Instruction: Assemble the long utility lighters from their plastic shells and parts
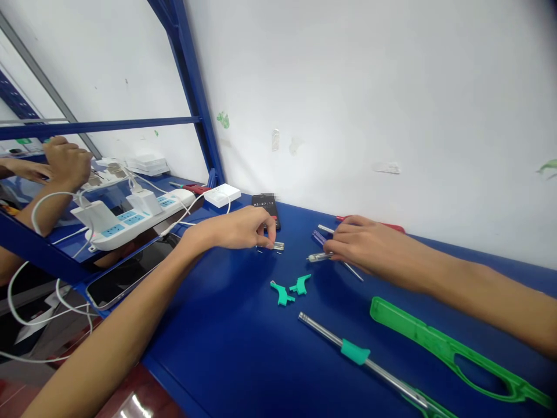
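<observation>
My left hand pinches a small clear-and-metal piece just above the blue table, below the phone with a timer. Tiny pins lie beside its fingertips. My right hand is closed on a clear, metal-tipped piece pointing left. Around its fingers lie a silver rod, a purple piece and a thin shaft. Two small teal parts rest between and below the hands.
A metal tube with a teal sleeve and a long green handle piece lie at the front right. At left are a power strip, cables, a dark phone and another person's hand behind the blue frame.
</observation>
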Available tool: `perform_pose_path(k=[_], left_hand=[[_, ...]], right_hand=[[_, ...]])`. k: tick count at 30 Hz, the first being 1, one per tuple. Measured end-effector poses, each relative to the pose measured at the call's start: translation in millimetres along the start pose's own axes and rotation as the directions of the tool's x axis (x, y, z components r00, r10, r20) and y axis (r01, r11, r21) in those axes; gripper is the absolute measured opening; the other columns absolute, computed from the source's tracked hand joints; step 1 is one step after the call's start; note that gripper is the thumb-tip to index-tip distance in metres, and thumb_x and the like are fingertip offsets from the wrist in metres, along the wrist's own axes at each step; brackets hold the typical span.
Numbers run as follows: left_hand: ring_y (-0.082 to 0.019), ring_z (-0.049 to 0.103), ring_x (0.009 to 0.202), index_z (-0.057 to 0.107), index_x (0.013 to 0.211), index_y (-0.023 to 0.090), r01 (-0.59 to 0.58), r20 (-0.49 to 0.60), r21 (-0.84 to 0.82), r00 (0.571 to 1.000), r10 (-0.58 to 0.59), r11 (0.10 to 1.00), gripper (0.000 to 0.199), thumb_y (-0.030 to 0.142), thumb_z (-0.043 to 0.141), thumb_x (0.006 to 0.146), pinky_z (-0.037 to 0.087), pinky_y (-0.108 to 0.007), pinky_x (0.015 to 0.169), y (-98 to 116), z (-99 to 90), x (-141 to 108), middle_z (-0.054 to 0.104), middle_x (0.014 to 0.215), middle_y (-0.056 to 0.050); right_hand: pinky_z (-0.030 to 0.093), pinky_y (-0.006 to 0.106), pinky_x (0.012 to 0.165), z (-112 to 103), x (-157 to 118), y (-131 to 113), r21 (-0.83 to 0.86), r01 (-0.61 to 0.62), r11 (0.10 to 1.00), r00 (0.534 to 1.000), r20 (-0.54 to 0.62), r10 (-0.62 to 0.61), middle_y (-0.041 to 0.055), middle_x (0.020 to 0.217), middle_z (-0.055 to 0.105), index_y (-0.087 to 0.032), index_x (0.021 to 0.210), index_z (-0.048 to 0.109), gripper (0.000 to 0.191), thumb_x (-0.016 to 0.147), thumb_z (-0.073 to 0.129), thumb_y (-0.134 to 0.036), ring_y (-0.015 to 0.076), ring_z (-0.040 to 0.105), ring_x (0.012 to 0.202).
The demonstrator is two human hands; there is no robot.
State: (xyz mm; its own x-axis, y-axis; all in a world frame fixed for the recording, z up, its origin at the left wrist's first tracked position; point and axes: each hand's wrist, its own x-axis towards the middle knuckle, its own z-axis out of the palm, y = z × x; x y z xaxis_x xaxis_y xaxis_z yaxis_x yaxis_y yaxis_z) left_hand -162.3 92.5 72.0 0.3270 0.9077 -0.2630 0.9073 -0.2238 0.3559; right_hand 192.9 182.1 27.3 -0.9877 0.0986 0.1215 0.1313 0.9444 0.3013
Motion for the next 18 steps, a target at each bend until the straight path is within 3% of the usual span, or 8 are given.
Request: perform_pose_path(k=[3, 8, 11, 14, 18], left_hand=[[-0.032, 0.085, 0.130, 0.080, 0.154, 0.020, -0.001, -0.027, 0.009, 1.000, 0.001, 1.000, 0.043, 0.047, 0.089, 0.122, 0.077, -0.055, 0.111, -1.6, 8.1, 6.0, 0.082, 0.153, -0.013], [-0.033, 0.084, 0.132, 0.079, 0.155, 0.020, -0.033, -0.110, 0.019, 0.993, 0.035, 0.999, 0.043, 0.047, 0.089, 0.122, 0.076, -0.055, 0.113, 1.4, 18.7, 13.6, 0.081, 0.155, -0.014], [-0.032, 0.085, 0.130, 0.080, 0.154, 0.020, -0.058, -0.162, 0.006, 0.985, 0.058, 0.998, 0.042, 0.047, 0.088, 0.122, 0.077, -0.055, 0.112, 3.2, 17.4, 13.6, 0.082, 0.154, -0.014], [-0.031, 0.085, 0.128, 0.080, 0.153, 0.020, -0.078, -0.222, -0.029, 0.973, 0.070, 0.996, 0.041, 0.047, 0.088, 0.122, 0.077, -0.053, 0.110, 3.4, 13.2, 12.3, 0.082, 0.152, -0.013], [-0.032, 0.085, 0.129, 0.080, 0.153, 0.020, -0.104, -0.353, -0.081, 0.933, 0.069, 0.991, 0.042, 0.048, 0.088, 0.123, 0.076, -0.055, 0.111, 3.7, 9.7, 11.8, 0.082, 0.152, -0.013]], right_hand=[[0.071, 0.058, 0.118, 1.2, -9.8, 2.8, 0.007, 0.016, 1.000, 1.000, -0.020, -0.016, 0.0043, 0.123, 0.085, -0.021, 0.132, 0.083, 0.019, 0.121, 0.088, -0.036, 0.0268, 0.085, 0.115], [0.071, 0.055, 0.114, 1.8, -25.1, 7.1, 0.025, 0.045, 0.999, 0.995, -0.085, -0.043, 0.0040, 0.121, 0.085, -0.021, 0.140, 0.082, 0.021, 0.123, 0.084, -0.034, 0.0264, 0.084, 0.111], [0.068, 0.051, 0.110, -5.0, -32.9, 7.1, 0.009, 0.061, 0.998, 0.989, -0.135, -0.059, 0.0029, 0.113, 0.084, -0.023, 0.139, 0.080, 0.017, 0.126, 0.068, -0.022, 0.0264, 0.082, 0.107], [0.065, 0.052, 0.109, -15.4, -40.5, 4.8, -0.033, 0.052, 0.998, 0.978, -0.201, -0.057, 0.0043, 0.108, 0.083, -0.026, 0.135, 0.078, 0.031, 0.127, 0.050, -0.015, 0.0287, 0.080, 0.104], [0.062, 0.053, 0.112, -29.5, -57.4, 2.4, -0.072, 0.032, 0.997, 0.953, -0.299, -0.052, 0.0086, 0.134, 0.090, -0.029, 0.164, 0.071, 0.050, 0.126, 0.042, -0.015, 0.0309, 0.083, 0.120]])
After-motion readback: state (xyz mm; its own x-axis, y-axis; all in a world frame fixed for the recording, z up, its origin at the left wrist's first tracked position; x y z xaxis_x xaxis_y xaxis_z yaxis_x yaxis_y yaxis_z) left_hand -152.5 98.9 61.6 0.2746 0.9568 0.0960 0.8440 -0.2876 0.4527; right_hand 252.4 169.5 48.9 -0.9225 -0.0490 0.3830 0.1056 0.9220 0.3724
